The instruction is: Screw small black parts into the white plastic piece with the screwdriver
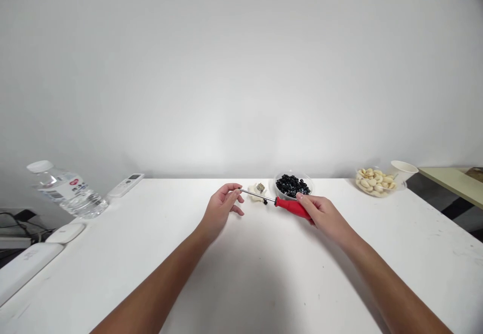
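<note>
The red-handled screwdriver [293, 207] is gripped by my right hand [320, 215], thumb lying along the handle. Its thin metal shaft points left, slightly raised above the table. At the tip of that shaft, my left hand [223, 205] has thumb and index finger pinched together, with the other fingers loosely bent. A tiny dark spot shows between those fingertips, too small to name. Just behind the shaft lies a small cream-coloured piece [256, 193] with a metallic block [260, 187] on it. A small black bit [265, 202] lies beside it.
A clear bowl of shiny black pieces [292, 185] stands behind my right hand. Far right are a container of pale, bean-shaped pieces [373, 182] and a white cup [403, 170]. A tilted water bottle [71, 190], remote control [126, 185] and white case [30, 268] line the left side.
</note>
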`<state>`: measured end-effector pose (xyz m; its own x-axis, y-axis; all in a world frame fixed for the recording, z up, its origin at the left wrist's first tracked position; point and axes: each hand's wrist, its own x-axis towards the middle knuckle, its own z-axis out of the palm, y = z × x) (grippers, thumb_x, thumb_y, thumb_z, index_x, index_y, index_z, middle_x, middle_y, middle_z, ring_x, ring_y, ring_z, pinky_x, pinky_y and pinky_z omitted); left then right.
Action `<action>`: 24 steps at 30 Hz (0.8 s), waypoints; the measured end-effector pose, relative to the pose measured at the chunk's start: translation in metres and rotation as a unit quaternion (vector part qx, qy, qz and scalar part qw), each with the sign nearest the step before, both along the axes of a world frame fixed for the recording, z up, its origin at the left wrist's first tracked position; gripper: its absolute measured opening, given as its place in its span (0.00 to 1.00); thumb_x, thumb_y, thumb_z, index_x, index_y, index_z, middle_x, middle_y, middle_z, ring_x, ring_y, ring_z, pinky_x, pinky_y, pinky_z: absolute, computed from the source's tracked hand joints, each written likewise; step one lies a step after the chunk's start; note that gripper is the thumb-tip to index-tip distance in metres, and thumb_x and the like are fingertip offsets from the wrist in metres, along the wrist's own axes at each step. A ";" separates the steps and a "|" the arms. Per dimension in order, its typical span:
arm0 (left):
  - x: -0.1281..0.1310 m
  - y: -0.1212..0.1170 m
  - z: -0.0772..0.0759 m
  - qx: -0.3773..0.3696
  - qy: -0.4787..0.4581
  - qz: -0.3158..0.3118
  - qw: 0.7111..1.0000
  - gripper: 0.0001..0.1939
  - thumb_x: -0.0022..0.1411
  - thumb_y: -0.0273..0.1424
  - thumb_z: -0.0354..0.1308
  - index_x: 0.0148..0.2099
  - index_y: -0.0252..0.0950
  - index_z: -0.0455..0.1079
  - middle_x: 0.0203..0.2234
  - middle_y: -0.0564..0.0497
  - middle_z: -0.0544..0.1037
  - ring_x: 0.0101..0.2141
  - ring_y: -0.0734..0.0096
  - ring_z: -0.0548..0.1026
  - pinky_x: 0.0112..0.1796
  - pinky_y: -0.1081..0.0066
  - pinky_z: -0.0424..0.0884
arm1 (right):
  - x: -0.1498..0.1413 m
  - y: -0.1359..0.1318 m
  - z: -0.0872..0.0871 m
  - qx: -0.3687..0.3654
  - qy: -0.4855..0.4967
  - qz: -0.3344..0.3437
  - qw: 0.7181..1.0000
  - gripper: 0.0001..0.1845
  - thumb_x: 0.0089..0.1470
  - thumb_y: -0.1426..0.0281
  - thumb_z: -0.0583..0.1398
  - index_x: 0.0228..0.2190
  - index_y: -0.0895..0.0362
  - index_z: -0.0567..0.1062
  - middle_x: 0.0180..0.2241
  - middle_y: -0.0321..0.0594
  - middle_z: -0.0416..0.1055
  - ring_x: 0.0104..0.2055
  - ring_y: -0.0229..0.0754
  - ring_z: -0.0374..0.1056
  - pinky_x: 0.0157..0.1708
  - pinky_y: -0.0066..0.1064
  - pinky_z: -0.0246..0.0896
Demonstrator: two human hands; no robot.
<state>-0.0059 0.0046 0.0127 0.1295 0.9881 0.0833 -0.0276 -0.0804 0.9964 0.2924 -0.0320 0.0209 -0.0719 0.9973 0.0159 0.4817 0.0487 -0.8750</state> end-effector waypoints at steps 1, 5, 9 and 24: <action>0.000 -0.001 0.003 0.001 0.001 -0.001 1.000 0.21 0.68 0.46 0.61 0.53 0.36 0.70 0.33 0.52 0.73 0.25 0.72 0.75 0.32 0.66 0.76 | -0.002 -0.001 0.001 -0.003 0.001 0.016 1.000 0.28 0.65 0.46 0.55 0.25 0.56 0.67 0.22 0.33 0.59 0.24 0.38 0.53 0.25 0.31 0.44; -0.001 -0.005 0.010 0.012 -0.001 0.002 1.000 0.19 0.69 0.45 0.59 0.53 0.37 0.70 0.34 0.53 0.73 0.26 0.74 0.74 0.34 0.67 0.76 | -0.007 -0.005 0.003 -0.030 -0.013 0.070 0.997 0.20 0.58 0.49 0.65 0.35 0.53 0.74 0.28 0.34 0.67 0.28 0.39 0.60 0.25 0.28 0.51; 0.001 -0.007 0.008 0.026 -0.007 -0.003 1.000 0.18 0.70 0.44 0.59 0.55 0.40 0.70 0.38 0.51 0.73 0.29 0.73 0.74 0.34 0.65 0.79 | -0.008 -0.005 0.002 -0.013 -0.005 0.056 0.998 0.17 0.58 0.51 0.65 0.36 0.52 0.74 0.30 0.34 0.68 0.28 0.39 0.61 0.25 0.29 0.54; 0.003 0.001 -0.010 0.004 -0.025 0.032 0.999 0.23 0.70 0.51 0.53 0.53 0.38 0.72 0.46 0.44 0.71 0.40 0.65 0.73 0.27 0.72 0.76 | 0.017 0.007 -0.015 -0.034 0.233 0.196 0.952 0.20 0.58 0.53 0.66 0.38 0.57 0.76 0.23 0.30 0.53 0.24 0.33 0.44 0.24 0.29 0.36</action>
